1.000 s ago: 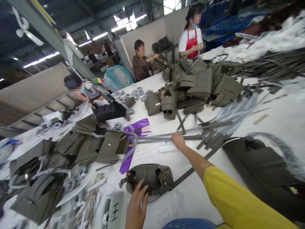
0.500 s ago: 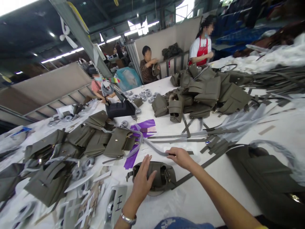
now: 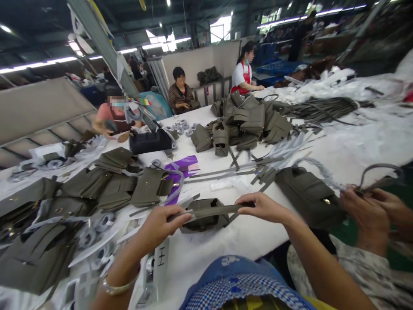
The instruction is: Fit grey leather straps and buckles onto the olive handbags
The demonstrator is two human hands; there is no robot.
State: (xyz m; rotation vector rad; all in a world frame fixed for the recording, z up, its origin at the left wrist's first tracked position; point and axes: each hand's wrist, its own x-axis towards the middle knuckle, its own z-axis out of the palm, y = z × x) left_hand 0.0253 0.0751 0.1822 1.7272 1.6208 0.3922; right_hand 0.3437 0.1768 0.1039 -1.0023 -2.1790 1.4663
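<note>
An olive-grey strap [image 3: 217,211] is stretched level between my two hands. My left hand [image 3: 161,223] pinches its left end, where some pale wrapping shows at the fingertips. My right hand [image 3: 265,206] has thumb and fingers closed on the right end. Directly below the strap an olive-grey handbag [image 3: 206,227] sits on the white table, its top open. Part of its opening is hidden behind the strap. Beyond my left hand lies a sheet of purple plastic [image 3: 173,189], with another olive handbag [image 3: 148,187] beside it.
Olive bags [image 3: 245,118] are heaped at the table's far side, and more lie to the left. Loose strips [image 3: 226,174] cross the middle. At right, a co-worker's hands [image 3: 371,211] work by a larger bag [image 3: 309,196]. Other people sit or stand across the table.
My left hand has left the bag and taken the strap's left end. My right hand now holds the strap over the bag. The view has swung right, showing a co-worker's hands.
</note>
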